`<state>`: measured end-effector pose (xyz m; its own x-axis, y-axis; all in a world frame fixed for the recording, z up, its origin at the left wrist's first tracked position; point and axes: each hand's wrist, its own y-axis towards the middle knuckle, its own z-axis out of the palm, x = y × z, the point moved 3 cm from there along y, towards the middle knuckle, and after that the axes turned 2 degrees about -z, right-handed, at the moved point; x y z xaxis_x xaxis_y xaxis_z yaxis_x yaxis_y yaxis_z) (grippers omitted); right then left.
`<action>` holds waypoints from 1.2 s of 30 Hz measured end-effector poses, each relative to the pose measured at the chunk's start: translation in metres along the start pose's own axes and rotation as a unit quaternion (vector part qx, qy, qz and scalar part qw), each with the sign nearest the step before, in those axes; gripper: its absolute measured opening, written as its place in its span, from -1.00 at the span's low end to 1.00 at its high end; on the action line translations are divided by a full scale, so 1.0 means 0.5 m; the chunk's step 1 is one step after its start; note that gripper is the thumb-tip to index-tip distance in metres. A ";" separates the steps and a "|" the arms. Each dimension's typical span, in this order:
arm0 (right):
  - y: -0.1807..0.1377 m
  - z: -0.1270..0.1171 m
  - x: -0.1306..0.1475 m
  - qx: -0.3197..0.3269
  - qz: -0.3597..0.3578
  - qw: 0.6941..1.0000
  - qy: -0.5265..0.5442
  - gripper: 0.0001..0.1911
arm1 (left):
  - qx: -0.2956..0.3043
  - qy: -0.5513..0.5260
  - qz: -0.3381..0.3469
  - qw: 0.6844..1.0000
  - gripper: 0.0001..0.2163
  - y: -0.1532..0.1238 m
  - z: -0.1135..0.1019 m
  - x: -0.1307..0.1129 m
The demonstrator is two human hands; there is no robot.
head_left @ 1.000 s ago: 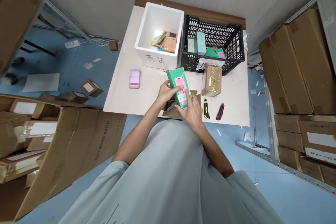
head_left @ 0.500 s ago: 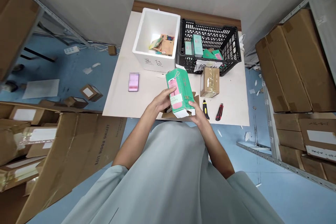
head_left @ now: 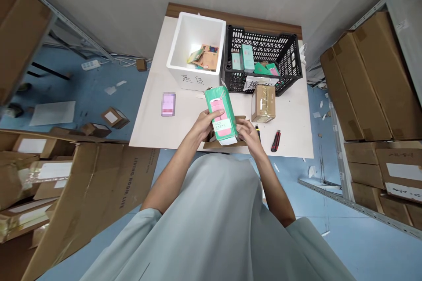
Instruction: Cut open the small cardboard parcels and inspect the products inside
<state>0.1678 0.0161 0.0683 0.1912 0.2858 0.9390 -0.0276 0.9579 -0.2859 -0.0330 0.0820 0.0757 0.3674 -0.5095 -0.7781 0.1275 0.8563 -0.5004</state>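
Observation:
A green retail box (head_left: 221, 116) with a pink printed panel is held tilted over the table's front edge. My left hand (head_left: 205, 126) grips its left side, thumb across the printed front. At the lower right edge of the box is my right hand (head_left: 249, 135), fingers bent and closed against it; their tips are partly hidden. White flaps show at the box's lower end. Beneath it lies an open brown carton (head_left: 211, 144), mostly covered by the box and my hands. A yellow-and-black utility knife (head_left: 257, 131) is partly hidden behind my right hand.
Behind stand a white foam bin (head_left: 194, 77) holding packets and a black crate (head_left: 286, 80) with green boxes. A taped brown carton (head_left: 263, 104) and a red-and-black utility knife (head_left: 276, 141) lie at right. A blurred pink-screened phone (head_left: 168, 104) is at left. Carton-loaded shelves flank the table.
The green box has turned so its printed front faces me more and shifted slightly left. My right hand has moved from its lower front corner to the right edge, fingers now bent.

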 end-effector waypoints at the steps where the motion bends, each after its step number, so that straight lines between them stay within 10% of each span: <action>1: -0.005 -0.004 0.010 -0.028 -0.034 0.998 -0.036 -0.41 | -0.016 0.005 0.007 1.000 -0.43 -0.001 0.000 -0.002; 11: -0.058 0.085 0.024 -0.062 -0.164 0.875 -0.451 -0.37 | -0.110 0.051 0.088 0.989 -0.39 -0.003 0.053 -0.001; 20: 0.016 0.018 0.012 -0.076 -0.030 0.996 -0.031 -0.33 | -0.061 0.099 0.066 0.991 -0.17 0.000 0.041 -0.031; 36: 0.102 -0.053 0.036 -0.106 0.008 0.986 0.132 -0.29 | 0.014 0.146 0.038 0.988 -0.24 0.059 0.093 -0.013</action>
<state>0.1957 0.0693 0.0658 0.4412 0.2563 0.8601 0.1677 0.9179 -0.3595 0.0111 0.1145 0.0834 0.0957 -0.4435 -0.8912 0.1375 0.8926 -0.4294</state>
